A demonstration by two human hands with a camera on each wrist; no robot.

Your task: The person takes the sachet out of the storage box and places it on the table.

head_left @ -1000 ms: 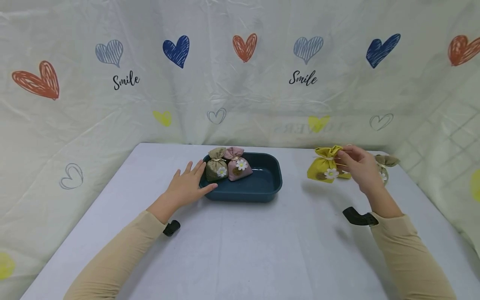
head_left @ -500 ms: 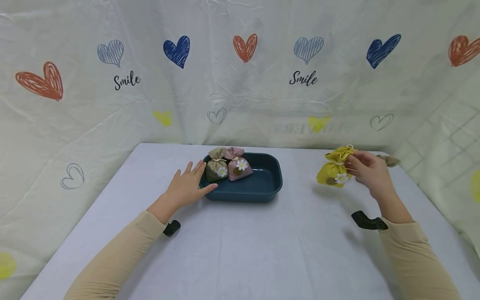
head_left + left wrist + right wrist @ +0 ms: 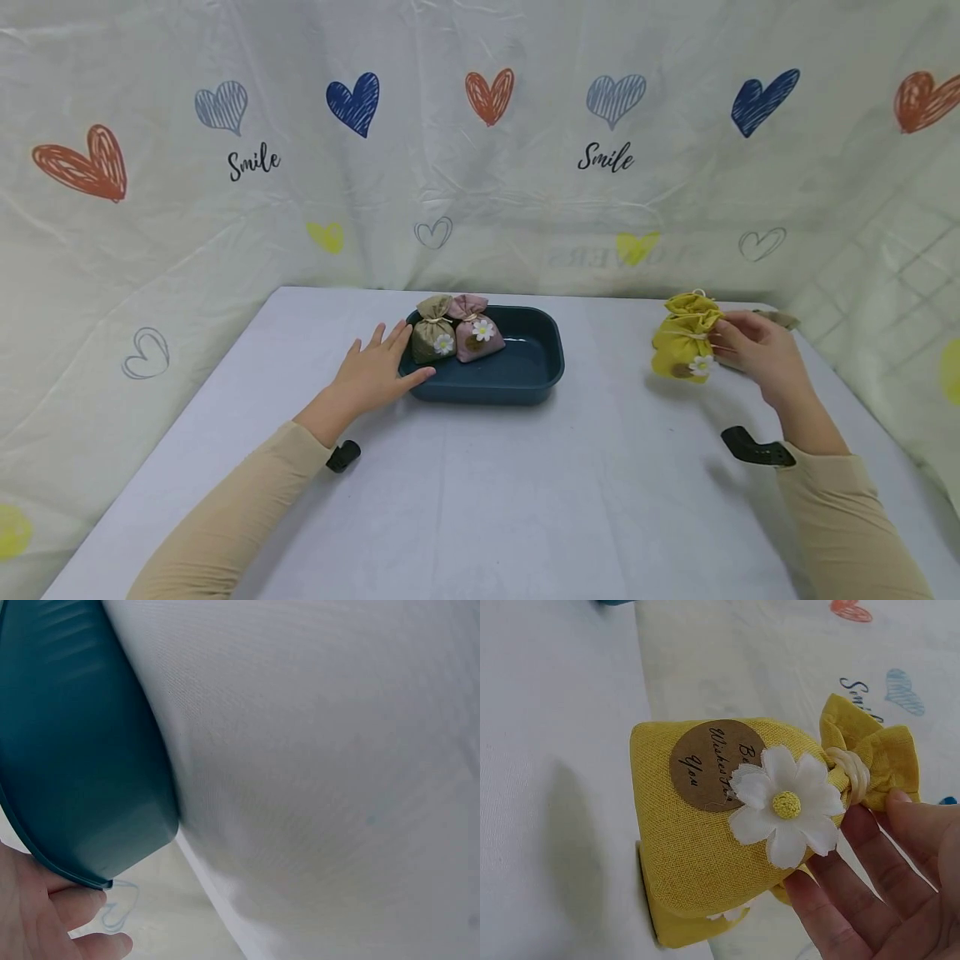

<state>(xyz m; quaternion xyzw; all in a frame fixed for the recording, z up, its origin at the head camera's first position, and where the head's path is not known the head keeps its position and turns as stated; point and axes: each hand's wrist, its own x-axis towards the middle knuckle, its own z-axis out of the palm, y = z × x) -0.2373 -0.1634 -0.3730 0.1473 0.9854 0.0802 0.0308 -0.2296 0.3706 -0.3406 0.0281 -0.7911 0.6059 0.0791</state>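
Between the tray (image 3: 487,395) and the yellow bag (image 3: 678,354) in the right grip (image 3: 759,346), the bench (image 3: 600,442) offers a wide passage, open towards the near side. The left grip (image 3: 375,368) blocks the tray's left end. Inside, a green bag (image 3: 430,335) and pink bag (image 3: 474,348) crowd the left; room remains right. The sheet (image 3: 517,250) bounds the far side.

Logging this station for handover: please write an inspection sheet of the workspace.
Surface: white tabletop, faintly creased.
Job's things: green bag and pink bag in teal tray, toward its left end; yellow bag held up; second yellow bag behind it; another bag's top behind the right hand.
Clutter: nothing seen.
Grippers: left hand spread at the tray's left end; right hand holding the yellow bag's top.
Cables: nothing seen.
Surroundings: pale curtain printed with hearts and "Smile".
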